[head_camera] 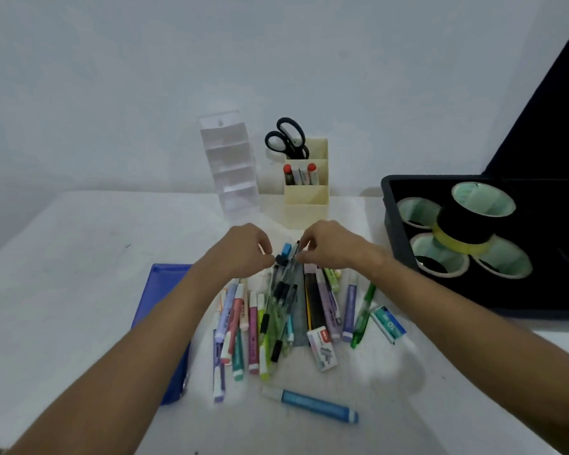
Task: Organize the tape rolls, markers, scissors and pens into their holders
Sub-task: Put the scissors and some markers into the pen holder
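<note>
A heap of pens and markers (pixel 276 320) lies on the white table between my forearms. My left hand (pixel 243 246) and my right hand (pixel 326 244) meet at the heap's far end, fingers pinched around the tops of a bunch of clear pens (pixel 284 261). A blue marker (pixel 309 405) lies alone nearer to me. The cream holder (pixel 306 195) at the back holds black scissors (pixel 286 137) and red-capped markers (pixel 301 174). Several tape rolls (pixel 463 231) sit in the black tray (pixel 395 218) on the right.
A clear tiered organizer (pixel 229 162) stands left of the cream holder. A blue tray (pixel 165 300) lies under my left forearm. Small boxes (pixel 322 348) and an eraser pack (pixel 388 323) lie beside the heap. A dark panel (pixel 546 126) rises at the far right.
</note>
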